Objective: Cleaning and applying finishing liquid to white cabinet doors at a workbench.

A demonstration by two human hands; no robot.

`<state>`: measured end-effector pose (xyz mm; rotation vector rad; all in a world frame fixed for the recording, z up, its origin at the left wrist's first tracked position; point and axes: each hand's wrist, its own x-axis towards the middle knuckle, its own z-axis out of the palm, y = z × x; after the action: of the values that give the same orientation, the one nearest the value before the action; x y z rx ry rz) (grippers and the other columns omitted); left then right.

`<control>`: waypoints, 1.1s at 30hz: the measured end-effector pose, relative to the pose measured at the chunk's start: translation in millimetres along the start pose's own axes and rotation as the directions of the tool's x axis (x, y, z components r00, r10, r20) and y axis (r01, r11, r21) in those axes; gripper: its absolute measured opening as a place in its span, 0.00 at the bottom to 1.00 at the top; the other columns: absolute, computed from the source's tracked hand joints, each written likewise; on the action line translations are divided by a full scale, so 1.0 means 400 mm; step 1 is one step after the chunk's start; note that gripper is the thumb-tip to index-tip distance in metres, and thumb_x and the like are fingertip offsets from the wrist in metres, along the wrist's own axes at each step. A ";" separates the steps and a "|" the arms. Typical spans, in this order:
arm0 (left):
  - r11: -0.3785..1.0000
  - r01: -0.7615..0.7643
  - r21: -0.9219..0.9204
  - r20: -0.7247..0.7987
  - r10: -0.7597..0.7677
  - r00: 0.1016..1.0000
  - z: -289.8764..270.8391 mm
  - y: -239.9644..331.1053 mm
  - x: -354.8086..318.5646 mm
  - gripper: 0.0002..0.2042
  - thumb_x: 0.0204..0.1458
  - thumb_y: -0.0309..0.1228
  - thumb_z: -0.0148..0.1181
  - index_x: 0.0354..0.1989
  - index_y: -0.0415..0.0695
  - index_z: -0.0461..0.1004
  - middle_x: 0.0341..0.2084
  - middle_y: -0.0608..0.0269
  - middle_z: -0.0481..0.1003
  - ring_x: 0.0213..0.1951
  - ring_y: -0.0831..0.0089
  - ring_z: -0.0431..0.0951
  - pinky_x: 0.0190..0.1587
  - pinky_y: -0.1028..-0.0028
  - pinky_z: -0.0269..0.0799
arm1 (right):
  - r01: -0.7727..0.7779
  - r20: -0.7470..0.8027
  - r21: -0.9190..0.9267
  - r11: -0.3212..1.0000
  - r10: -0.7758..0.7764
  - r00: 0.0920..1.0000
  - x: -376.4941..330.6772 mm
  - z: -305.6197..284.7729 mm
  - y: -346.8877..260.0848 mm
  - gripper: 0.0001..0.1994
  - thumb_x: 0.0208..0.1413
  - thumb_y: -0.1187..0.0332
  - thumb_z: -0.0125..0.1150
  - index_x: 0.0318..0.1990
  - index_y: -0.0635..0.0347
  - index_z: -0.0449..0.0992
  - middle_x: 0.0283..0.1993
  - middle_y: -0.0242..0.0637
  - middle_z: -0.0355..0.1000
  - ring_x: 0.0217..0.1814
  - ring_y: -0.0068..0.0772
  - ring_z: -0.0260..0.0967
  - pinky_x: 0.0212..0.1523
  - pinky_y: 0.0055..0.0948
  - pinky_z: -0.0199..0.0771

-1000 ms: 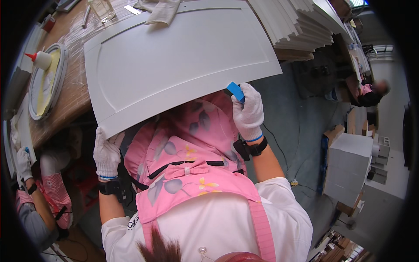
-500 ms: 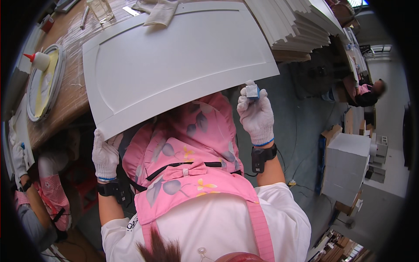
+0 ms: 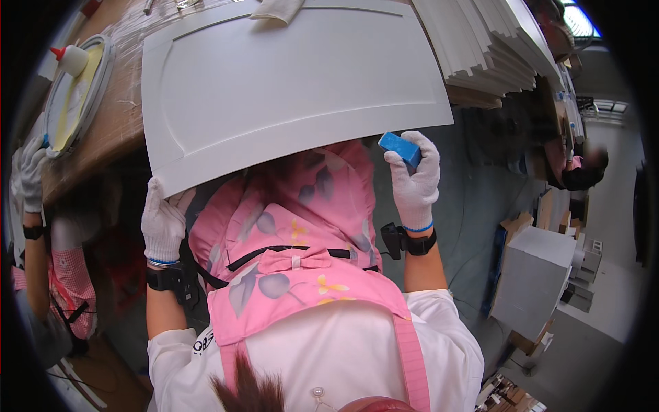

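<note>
A large white panel (image 3: 302,75) with a raised border and a curved groove lies on the table, its near edge jutting out over my lap. At its near left corner, my gloved left hand (image 3: 165,218) grips the edge, with part of the fingers hidden from sight. My gloved right hand (image 3: 417,180) pinches a small blue sanding block (image 3: 400,150) between thumb and fingers. This block is tilted, just off the panel's near edge towards the right.
A folded pale cloth (image 3: 276,9) rests on the panel's far edge. Left of it, a white glue bottle with a red tip (image 3: 71,60) lies on a round lid (image 3: 103,75). White panels (image 3: 491,51) are stacked at the far right. Another person's gloved hand (image 3: 29,175) is at the far left.
My right hand has turned the sanding block, so its blue side now shows instead of its whitish face. My left hand stays on the panel corner. The neighbour's hand has moved up.
</note>
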<state>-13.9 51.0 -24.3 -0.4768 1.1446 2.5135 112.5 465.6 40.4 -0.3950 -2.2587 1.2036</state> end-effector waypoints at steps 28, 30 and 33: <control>1.000 -0.004 -0.026 0.037 0.005 0.999 -0.006 -0.006 0.005 0.21 0.65 0.39 0.48 0.60 0.38 0.65 0.53 0.48 0.74 0.53 0.55 0.77 0.57 0.53 0.73 | 0.589 0.205 -0.131 0.798 -0.559 0.803 -0.026 0.222 -0.040 0.24 0.52 0.69 0.69 0.53 0.60 0.65 0.49 0.47 0.71 0.49 0.50 0.72 0.47 0.40 0.75; 1.000 -0.007 -0.025 0.044 0.008 0.999 -0.013 -0.007 0.006 0.21 0.65 0.39 0.48 0.60 0.38 0.65 0.53 0.48 0.74 0.53 0.55 0.77 0.57 0.53 0.73 | 0.624 0.268 -0.108 0.774 -0.582 0.768 -0.024 0.236 -0.054 0.24 0.51 0.70 0.69 0.54 0.59 0.65 0.49 0.47 0.71 0.48 0.49 0.72 0.46 0.40 0.75; 1.000 0.013 -0.018 0.093 -0.011 0.996 -0.033 -0.003 0.000 0.22 0.65 0.40 0.49 0.61 0.40 0.64 0.56 0.51 0.72 0.56 0.56 0.74 0.59 0.54 0.70 | 0.674 0.310 -0.192 0.713 -0.608 0.731 0.005 0.171 -0.031 0.24 0.52 0.70 0.68 0.54 0.59 0.64 0.48 0.46 0.71 0.48 0.50 0.72 0.45 0.41 0.75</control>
<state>-11.3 41.7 -33.4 -0.3664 1.0816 2.5098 70.5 413.7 20.5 0.4484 -2.4506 0.5569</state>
